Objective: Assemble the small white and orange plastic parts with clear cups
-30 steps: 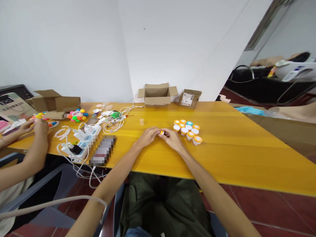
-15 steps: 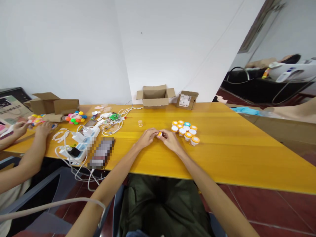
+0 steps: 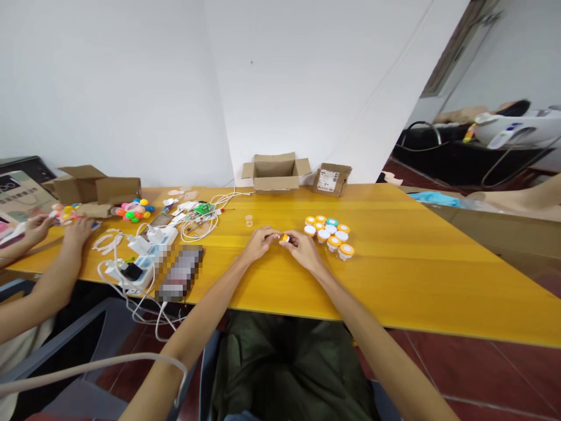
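Over the yellow table (image 3: 394,263), my right hand (image 3: 303,248) is closed on a small orange and white lid (image 3: 284,238), held tilted in the fingertips. Just left of it, my left hand (image 3: 258,244) makes a pinch close to the lid; whatever is between its fingertips is too small to make out. To the right of my hands stands a group of several small clear jars with orange, white and teal lids (image 3: 333,240). A small clear cup without a lid (image 3: 249,220) stands behind my left hand.
At the back are an open cardboard box (image 3: 276,183) and a smaller box (image 3: 332,180). On the left lie a phone (image 3: 180,273), a power strip (image 3: 149,266) with tangled white cables and small parts. A co-worker's hands (image 3: 76,231) handle colourful beads farther left.
My left fingertips have drawn slightly away to the left from the lid, and more of the lid shows in my right hand. The jars have not moved.
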The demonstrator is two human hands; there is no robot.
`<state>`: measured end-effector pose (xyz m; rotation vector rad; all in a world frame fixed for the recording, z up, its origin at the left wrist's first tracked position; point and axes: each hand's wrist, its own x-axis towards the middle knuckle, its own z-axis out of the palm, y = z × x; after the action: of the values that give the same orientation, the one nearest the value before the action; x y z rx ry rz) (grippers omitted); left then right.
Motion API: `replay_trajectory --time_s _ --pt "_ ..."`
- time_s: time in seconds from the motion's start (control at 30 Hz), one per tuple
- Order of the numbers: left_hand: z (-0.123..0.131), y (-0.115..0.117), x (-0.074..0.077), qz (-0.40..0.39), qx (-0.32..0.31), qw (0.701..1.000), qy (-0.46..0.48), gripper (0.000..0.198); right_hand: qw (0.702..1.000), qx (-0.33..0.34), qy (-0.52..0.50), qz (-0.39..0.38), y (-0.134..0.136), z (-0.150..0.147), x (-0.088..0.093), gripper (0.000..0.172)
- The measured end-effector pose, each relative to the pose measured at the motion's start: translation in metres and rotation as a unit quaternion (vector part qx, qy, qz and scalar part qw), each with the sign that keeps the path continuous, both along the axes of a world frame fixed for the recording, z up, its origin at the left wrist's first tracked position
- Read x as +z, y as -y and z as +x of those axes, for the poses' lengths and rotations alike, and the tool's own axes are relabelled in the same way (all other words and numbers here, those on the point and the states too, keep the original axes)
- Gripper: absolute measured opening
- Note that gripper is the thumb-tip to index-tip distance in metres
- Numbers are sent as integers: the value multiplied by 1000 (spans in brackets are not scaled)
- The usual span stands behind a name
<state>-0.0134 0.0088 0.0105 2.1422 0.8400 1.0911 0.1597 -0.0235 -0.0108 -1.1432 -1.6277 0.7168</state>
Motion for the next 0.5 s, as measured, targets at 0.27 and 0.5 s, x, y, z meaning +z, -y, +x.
replay_trajectory --time_s 0.27,0.5 --pt "0 -8 -6 -53 75 990 104 15 999 -20 -13 42 -7 -1 -10 27" --pt "-2 -13 -5 -73 64 983 158 13 995 -45 56 71 -11 -1 -12 11"
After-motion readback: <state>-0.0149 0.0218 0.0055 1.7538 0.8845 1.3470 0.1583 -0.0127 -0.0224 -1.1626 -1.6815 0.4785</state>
